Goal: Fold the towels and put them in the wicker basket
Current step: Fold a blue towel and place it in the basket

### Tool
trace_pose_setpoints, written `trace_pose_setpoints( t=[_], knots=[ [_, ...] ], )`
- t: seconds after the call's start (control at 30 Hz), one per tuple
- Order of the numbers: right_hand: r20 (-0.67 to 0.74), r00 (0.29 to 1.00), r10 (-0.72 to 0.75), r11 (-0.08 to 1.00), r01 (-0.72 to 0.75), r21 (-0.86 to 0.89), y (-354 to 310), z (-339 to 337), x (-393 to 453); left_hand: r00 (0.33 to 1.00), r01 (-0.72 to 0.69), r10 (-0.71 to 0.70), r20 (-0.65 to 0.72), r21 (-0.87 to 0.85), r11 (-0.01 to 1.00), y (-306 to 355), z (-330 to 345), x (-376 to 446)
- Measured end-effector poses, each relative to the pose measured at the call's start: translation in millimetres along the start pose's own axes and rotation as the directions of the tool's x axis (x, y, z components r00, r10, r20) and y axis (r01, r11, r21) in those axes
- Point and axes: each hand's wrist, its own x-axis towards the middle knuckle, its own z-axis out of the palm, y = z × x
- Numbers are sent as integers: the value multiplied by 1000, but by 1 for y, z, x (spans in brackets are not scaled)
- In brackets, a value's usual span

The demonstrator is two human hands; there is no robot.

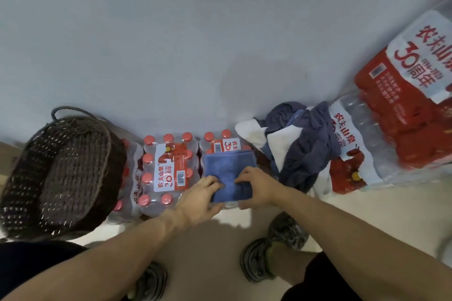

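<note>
We are standing on a pale floor (354, 212) facing a plain grey-white wall (171, 44). We are folding a blue towel (227, 173) on top of shrink-wrapped packs of red-capped water bottles (168, 168) lined along the wall. Our left hand (200, 193) is pinching the towel's near left edge, and our right hand (256, 186) is gripping its right side with curled fingers. The empty dark wicker basket (61, 176) is sitting far left; a heap of unfolded towels (298, 139) is lying right.
</note>
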Motion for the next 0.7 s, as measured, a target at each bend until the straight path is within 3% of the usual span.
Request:
trace_pose_setpoints(
  t=[0.2,0.27,0.43,0.53,0.63,0.7],
  knots=[
    [-94,995,22,998,-27,-55,9,5,-5,998,59,-59,-3,198,978,-4,6,0],
    [-92,995,30,998,-35,-56,9,5,-6,995,100,-98,-17,189,977,0,8,2],
    [-96,995,33,995,-41,-87,6,10,-6,986,146,-135,-100,104,984,4,8,11],
    [-139,984,108,992,-116,-51,3,8,-4,978,156,-169,-121,-107,982,0,3,13],
    [-154,968,200,977,-184,111,3,0,-2,984,152,-170,-47,-256,955,-4,-9,14],
    [-112,960,257,934,-217,284,5,-5,-2,960,272,-280,28,-351,896,-6,-19,15]
  ],
)
